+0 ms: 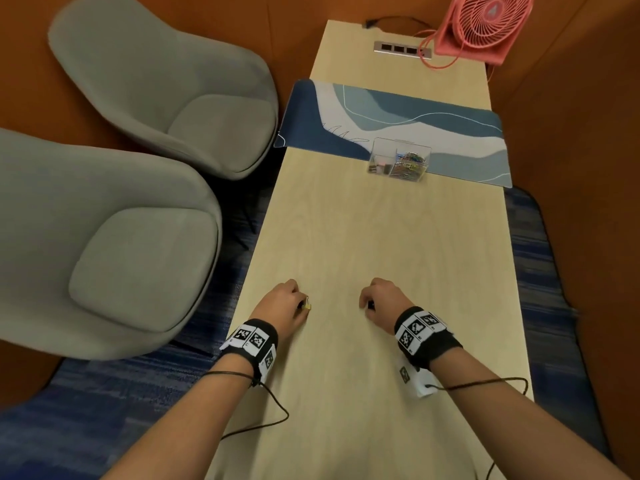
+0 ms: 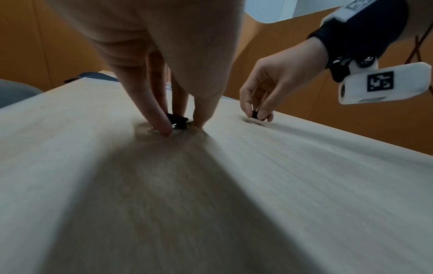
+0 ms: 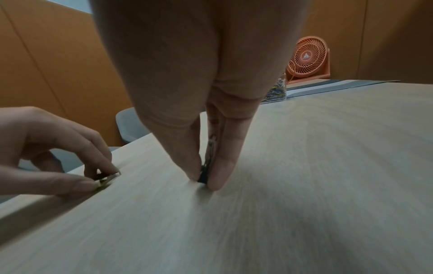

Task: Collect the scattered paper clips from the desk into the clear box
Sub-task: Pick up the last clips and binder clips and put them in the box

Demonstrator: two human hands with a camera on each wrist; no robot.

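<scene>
On the pale wooden desk (image 1: 381,237), both hands are down near its front part. My left hand (image 1: 303,306) (image 2: 181,128) (image 3: 103,180) pinches a small yellow clip (image 1: 307,307) (image 3: 101,183) against the desk, close to the left edge. A black clip (image 2: 178,121) lies between the same fingers. My right hand (image 1: 367,304) (image 2: 259,115) (image 3: 203,180) pinches a black binder clip (image 2: 255,115) (image 3: 203,177) upright between thumb and forefinger. The clear box (image 1: 382,150) (image 3: 277,90) stands far ahead on the mat's near edge, with coloured paper clips in its right compartment.
A blue and white desk mat (image 1: 433,119) lies across the desk behind the box. A pink fan (image 1: 485,26) and a socket strip (image 1: 401,49) are at the far end. Two grey chairs (image 1: 166,81) (image 1: 104,237) stand left of the desk.
</scene>
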